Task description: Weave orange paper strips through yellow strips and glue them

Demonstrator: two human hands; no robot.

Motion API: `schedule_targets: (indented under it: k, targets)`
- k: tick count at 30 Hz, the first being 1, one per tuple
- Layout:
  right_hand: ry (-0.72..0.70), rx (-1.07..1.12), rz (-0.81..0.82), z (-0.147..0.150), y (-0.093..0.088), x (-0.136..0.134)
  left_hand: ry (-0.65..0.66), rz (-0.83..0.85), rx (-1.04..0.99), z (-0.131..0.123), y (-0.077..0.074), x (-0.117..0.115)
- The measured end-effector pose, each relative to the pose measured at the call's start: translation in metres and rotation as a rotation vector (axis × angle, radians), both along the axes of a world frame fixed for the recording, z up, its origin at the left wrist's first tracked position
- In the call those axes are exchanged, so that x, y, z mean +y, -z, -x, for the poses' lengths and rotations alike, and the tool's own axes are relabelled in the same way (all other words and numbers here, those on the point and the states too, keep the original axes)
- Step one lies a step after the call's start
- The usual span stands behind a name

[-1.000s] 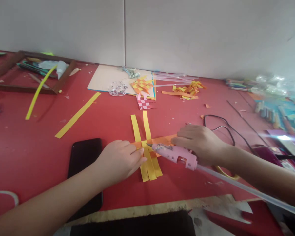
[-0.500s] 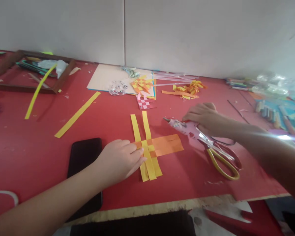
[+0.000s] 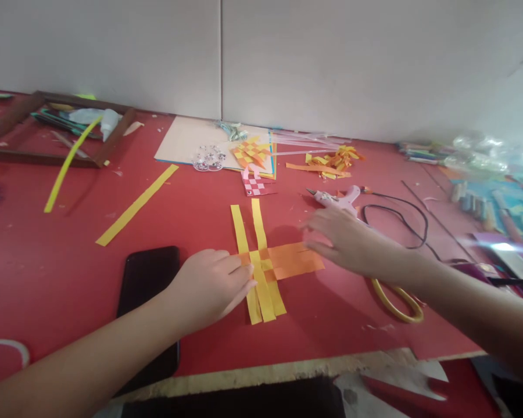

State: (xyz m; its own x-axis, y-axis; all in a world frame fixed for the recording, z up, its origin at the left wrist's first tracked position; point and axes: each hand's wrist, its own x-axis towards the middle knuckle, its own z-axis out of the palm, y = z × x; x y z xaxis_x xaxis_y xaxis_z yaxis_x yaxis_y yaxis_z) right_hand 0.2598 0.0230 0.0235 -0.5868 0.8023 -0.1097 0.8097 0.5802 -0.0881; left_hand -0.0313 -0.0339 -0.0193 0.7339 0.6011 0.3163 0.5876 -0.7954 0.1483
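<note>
Yellow paper strips (image 3: 265, 293) run through orange paper strips (image 3: 292, 261) in a small weave on the table. The fingers of my left hand (image 3: 215, 281) are closed on the weave's left end, covering part of it. Over the right end of the orange strips hovers my right hand (image 3: 340, 238), fingers stretched out and slightly blurred, with nothing seen in them. A pink glue gun (image 3: 348, 197) lies just behind that hand. Yellow-handled scissors (image 3: 401, 307) are largely hidden under my right forearm.
A black phone (image 3: 152, 273) lies beside my left forearm. Loose yellow strip (image 3: 137, 206), wooden frame (image 3: 98, 159), pink checkered paper fish (image 3: 255, 184) and orange-yellow scraps (image 3: 340, 159) lie farther back. A dark cord (image 3: 418, 203) loops on the right.
My right hand has come away from the glue gun, moving left and nearer toward the orange strips. The glue gun now lies farther back, off the scissors. My left hand stays put.
</note>
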Motion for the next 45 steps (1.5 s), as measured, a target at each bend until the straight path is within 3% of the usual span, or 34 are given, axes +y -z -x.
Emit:
schedule_targets:
  k: [5, 12, 17, 22, 30, 36, 39, 41, 45]
  targets:
    - [0.06, 0.027, 0.172, 0.008, 0.016, -0.007, -0.001, 0.008, 0.001, 0.0, 0.0, 0.0]
    - [0.174, 0.081, 0.391, 0.018, -0.008, 0.001, -0.004, -0.005, 0.013, 0.0, -0.001, -0.002]
    - [0.279, 0.334, 0.512, 0.027, -0.019, 0.001, -0.001, 0.009, 0.017, 0.0, -0.002, -0.001]
    - [0.37, 0.542, 0.703, 0.037, -0.018, -0.007, -0.021, 0.105, -0.001, 0.001, -0.001, 0.001]
    - [0.288, 0.605, 0.587, 0.044, -0.018, -0.025, -0.05, 0.227, 0.024, 0.001, -0.003, 0.002]
    - [0.251, 0.498, 0.252, 0.049, -0.032, -0.045, -0.073, 0.287, 0.05, 0.001, -0.005, 0.005]
    - [0.308, 0.471, 0.144, 0.05, -0.038, -0.047, -0.07, 0.282, 0.047, 0.002, -0.004, 0.004]
    - [0.384, 0.517, 0.232, 0.049, -0.038, -0.044, -0.074, 0.274, 0.042, 0.002, -0.004, 0.004]
    - [0.484, 0.787, 0.598, 0.048, -0.027, -0.03, -0.08, 0.27, 0.038, 0.002, -0.003, 0.003]
